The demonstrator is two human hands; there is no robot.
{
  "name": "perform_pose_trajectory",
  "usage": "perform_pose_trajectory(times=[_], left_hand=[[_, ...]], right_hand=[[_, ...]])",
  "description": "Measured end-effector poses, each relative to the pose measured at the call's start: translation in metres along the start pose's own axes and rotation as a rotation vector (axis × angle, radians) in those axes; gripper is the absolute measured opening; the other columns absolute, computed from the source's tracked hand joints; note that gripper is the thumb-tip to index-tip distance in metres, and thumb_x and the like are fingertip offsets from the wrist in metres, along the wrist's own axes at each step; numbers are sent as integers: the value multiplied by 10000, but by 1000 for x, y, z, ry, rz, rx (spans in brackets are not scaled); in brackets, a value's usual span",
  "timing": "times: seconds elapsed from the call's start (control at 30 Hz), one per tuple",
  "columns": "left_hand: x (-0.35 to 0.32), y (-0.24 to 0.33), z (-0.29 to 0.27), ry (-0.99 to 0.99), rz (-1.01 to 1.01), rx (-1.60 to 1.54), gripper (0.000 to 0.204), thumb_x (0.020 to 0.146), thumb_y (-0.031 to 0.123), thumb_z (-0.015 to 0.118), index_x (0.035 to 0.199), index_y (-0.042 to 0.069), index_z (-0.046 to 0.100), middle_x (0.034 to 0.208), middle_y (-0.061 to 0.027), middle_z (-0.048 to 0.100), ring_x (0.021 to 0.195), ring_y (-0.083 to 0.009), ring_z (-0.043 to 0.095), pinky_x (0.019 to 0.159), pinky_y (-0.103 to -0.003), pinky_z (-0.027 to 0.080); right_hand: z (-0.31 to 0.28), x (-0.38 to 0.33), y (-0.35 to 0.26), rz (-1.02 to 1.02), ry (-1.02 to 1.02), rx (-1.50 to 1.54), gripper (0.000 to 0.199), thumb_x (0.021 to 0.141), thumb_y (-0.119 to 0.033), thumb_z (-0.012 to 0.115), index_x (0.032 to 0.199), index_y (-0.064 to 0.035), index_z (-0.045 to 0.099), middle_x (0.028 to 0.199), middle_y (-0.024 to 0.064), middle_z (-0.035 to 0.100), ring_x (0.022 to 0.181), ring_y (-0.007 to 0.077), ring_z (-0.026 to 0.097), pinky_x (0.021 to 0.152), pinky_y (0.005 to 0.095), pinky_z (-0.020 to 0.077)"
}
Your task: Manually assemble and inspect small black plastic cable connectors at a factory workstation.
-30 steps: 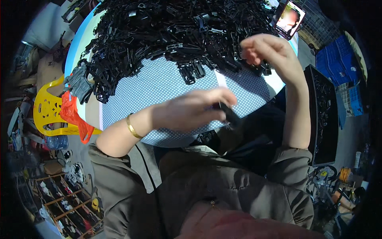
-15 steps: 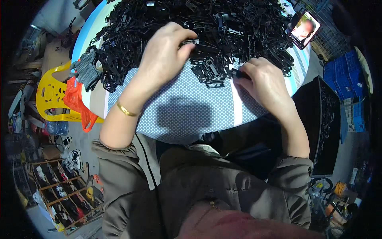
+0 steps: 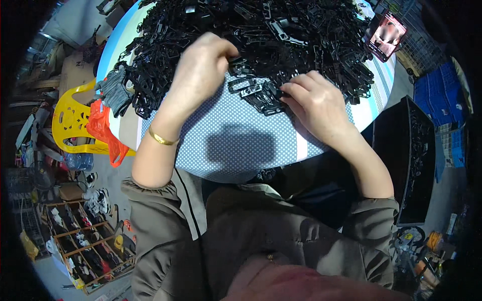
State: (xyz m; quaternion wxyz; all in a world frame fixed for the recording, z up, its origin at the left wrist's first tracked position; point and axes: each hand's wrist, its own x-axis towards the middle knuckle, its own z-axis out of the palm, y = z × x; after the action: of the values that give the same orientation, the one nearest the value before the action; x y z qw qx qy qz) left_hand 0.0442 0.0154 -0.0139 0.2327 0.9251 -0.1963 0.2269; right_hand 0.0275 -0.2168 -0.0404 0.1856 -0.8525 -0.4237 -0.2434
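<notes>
A large heap of small black plastic parts (image 3: 311,37) covers the far half of the round table. In front of it lies a smaller cluster of black parts (image 3: 256,93), some side by side. At the left edge of this cluster, my left hand (image 3: 201,65) is over the heap with its fingers curled together. Whatever its fingertips hold, if anything, is hidden. My right hand (image 3: 319,98) pinches a dark piece, seemingly one of the black plastic parts, at the cluster's right side; its fingers cover most of that piece.
A patterned cloth (image 3: 226,125) covers the table. Grey gloves (image 3: 115,93) and a red plastic bag (image 3: 105,130) are at its left edge, by a yellow chair (image 3: 68,120). A phone (image 3: 387,36) stands at the far right. Blue crates (image 3: 439,98) and a black bin (image 3: 409,165) are beyond.
The black part visible in my left fingers earlier no longer shows. My left hand has shifted slightly left, my right hand left toward the small cluster. The view has moved a little.
</notes>
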Motion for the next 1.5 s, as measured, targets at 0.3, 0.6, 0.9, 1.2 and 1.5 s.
perform_pose_trajectory(times=[0.3,0.6,0.9,1.2,1.5], left_hand=[[4,-26,-23,262,113,536,217,681,67,665,897,43,652,937,-84,580,903,-266,514,779,-358,458],[2,-14,0,155,154,673,246,646,119,697,885,74,656,866,-56,540,890,-231,486,715,-377,381],[-2,14,5,180,-182,-384,261,731,157,717,898,-18,619,838,-39,517,643,-90,533,569,-215,439],[-7,24,17,-174,-598,-1394,189,835,55,601,996,-15,529,832,-94,605,753,-173,645,682,-246,559],[-16,40,30,-280,-644,-1291,294,874,55,537,1151,-38,509,923,-128,617,809,-179,643,727,-255,557]], right_hand=[[-15,2,3,53,50,9,269,601,-12,677,843,-38,562,735,72,550,693,243,548,582,329,461],[-19,-4,1,236,-268,332,382,702,-165,701,1020,9,581,826,160,582,683,307,584,627,364,474],[-21,-6,-2,104,-267,271,218,670,-130,694,810,8,598,721,130,572,718,304,582,629,372,468],[-25,-3,3,234,-155,394,201,736,-59,653,916,-11,576,841,97,561,658,195,576,575,302,461],[-28,4,5,661,-168,929,209,789,-176,683,875,0,611,737,26,606,626,69,572,552,179,458]])
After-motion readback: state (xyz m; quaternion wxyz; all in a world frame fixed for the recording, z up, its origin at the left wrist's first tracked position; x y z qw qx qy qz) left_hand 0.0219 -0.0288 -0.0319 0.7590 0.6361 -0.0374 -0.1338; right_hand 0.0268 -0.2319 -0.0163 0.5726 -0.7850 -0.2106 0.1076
